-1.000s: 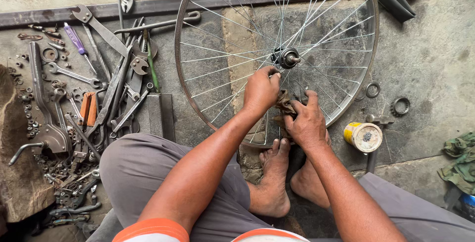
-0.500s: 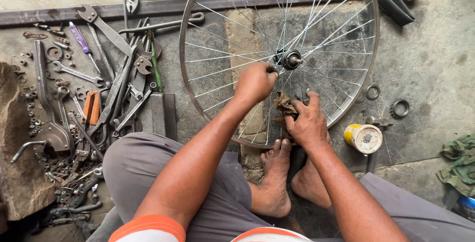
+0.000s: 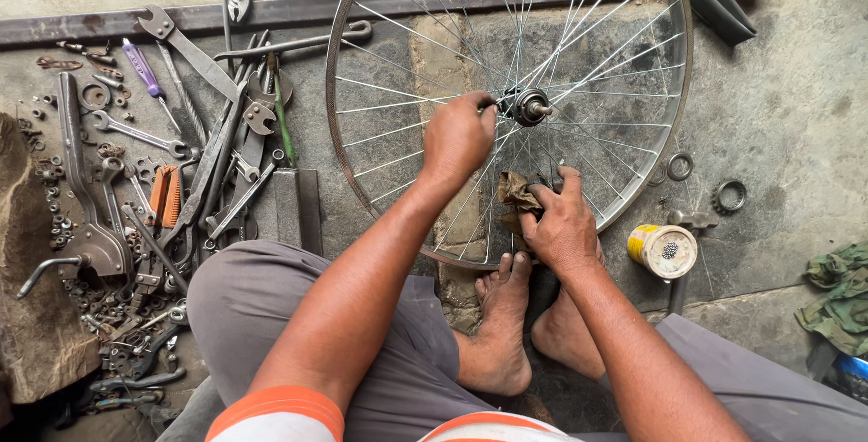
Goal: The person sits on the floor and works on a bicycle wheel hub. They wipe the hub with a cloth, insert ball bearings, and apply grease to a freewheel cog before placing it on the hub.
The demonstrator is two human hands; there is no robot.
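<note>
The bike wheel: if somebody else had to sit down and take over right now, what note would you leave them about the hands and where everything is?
Left hand: on the spokes beside the hub, fingers pinching there; what it grips is too small to tell.
Right hand: holds a dirty brown rag against the lower spokes.
Wheel: bare rim, no tyre, lying on the concrete floor, its near edge at the person's bare feet.
Nearby: small yellow tin of tiny metal balls right of the wheel, two rings beyond it, wrenches and pliers spread to the left.
Done: tyre off. Left: cannot tell how far the hub work has got.
</note>
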